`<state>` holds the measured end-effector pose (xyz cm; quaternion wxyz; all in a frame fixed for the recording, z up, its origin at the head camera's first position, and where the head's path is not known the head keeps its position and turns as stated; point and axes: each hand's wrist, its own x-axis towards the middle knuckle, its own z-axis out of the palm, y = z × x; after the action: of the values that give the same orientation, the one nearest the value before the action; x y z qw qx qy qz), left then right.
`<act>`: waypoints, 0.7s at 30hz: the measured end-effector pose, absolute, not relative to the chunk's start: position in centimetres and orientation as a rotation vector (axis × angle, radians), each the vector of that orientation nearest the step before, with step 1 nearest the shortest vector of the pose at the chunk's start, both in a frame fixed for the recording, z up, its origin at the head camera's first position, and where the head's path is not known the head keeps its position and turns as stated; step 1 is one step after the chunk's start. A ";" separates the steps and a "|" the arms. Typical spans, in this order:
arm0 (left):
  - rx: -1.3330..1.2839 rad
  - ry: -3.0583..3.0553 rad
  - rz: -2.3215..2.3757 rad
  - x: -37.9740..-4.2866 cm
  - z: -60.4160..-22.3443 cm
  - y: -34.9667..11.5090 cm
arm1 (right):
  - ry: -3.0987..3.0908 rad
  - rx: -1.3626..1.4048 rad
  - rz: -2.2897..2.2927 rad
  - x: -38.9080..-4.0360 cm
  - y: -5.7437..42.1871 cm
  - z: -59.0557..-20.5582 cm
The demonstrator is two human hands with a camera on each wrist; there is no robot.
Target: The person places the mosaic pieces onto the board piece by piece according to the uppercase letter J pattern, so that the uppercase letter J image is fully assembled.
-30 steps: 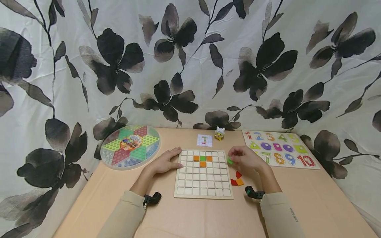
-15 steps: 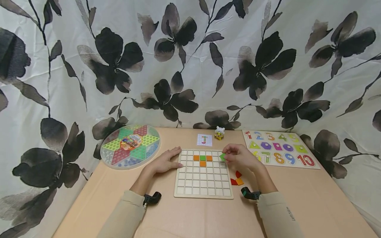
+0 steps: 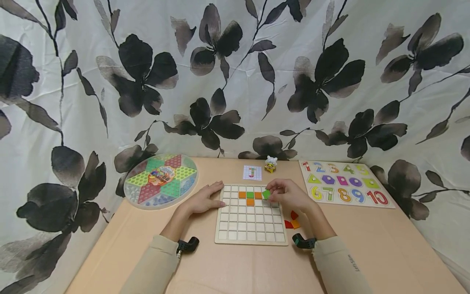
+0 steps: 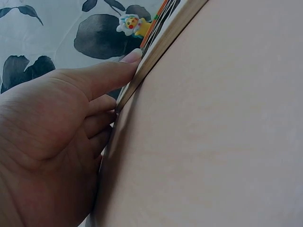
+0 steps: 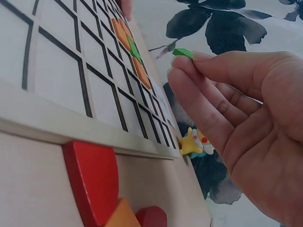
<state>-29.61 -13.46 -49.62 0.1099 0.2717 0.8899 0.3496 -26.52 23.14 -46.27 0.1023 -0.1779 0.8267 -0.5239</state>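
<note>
Left hand (image 3: 201,200), left of centre in the head view, rests at the upper left edge of a white grid board (image 3: 251,226), its fingers extended and its thumb on the wooden rim. Right hand (image 3: 290,194), right of centre, pinches a green tile (image 3: 266,195) between thumb and fingertips, the remaining fingers bent. The green tile is located over the upper right of the grid board, just beside the rightmost of three orange tiles (image 3: 250,202); whether it touches the board cannot be told. The orange tiles occupy cells in the upper middle of the grid: two flank an inset green square (image 3: 250,195), and one lies directly below it.

Lower right of the board, on the table (image 3: 227,269), lie two red pieces (image 3: 288,224) and a loose orange piece (image 3: 295,224). Above the board stands a small yellow-and-white figurine (image 3: 271,164), with a printed card (image 3: 252,173) to its left. A round game board (image 3: 160,181) occupies the left of the table, a number board (image 3: 346,183) the right. Floral cloth (image 3: 264,73) fills the upper frame.
</note>
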 end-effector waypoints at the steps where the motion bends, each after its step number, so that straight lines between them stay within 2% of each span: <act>1: 0.799 2.616 1.026 -29.6 -49.6 -13.5 | 2.447 -0.520 -1.542 -26.5 23.0 -46.3; 21: 0.800 2.625 1.012 -29.6 -49.6 -13.5 | 2.531 -0.697 -1.437 -26.7 20.9 -46.9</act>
<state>-29.56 -13.48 -49.60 0.1081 0.2720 0.8922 0.3440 -26.74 20.93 -46.90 0.0743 -0.2321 0.8434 -0.4788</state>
